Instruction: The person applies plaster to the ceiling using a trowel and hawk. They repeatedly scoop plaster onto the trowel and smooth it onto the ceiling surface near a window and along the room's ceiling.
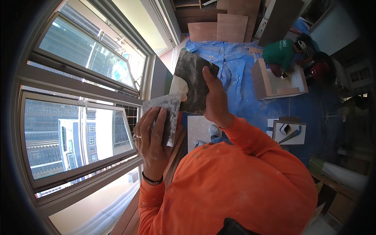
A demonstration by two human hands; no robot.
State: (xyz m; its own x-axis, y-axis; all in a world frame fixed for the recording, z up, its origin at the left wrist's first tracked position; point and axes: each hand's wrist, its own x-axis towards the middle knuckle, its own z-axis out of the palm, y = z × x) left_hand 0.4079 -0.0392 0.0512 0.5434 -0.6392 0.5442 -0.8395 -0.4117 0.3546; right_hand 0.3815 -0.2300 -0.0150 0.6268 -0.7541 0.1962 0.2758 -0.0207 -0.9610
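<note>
My left hand is closed on a broad grey putty blade, fingers stretched along its smeared face. My right hand grips a dark, roughly rectangular putty board, thumb up along its right edge and the other fingers hidden beneath. Pale streaks mark that board. A lump of off-white putty sits on the left edge of the board, just above the blade's upper corner. Blade and board meet or overlap in view; whether they touch, I cannot tell.
Open windows line my left. Blue sheeting covers the floor. Two people crouch by a wooden cabinet box at the far right. Brown panels lean at the back. A white board with tools lies to the right.
</note>
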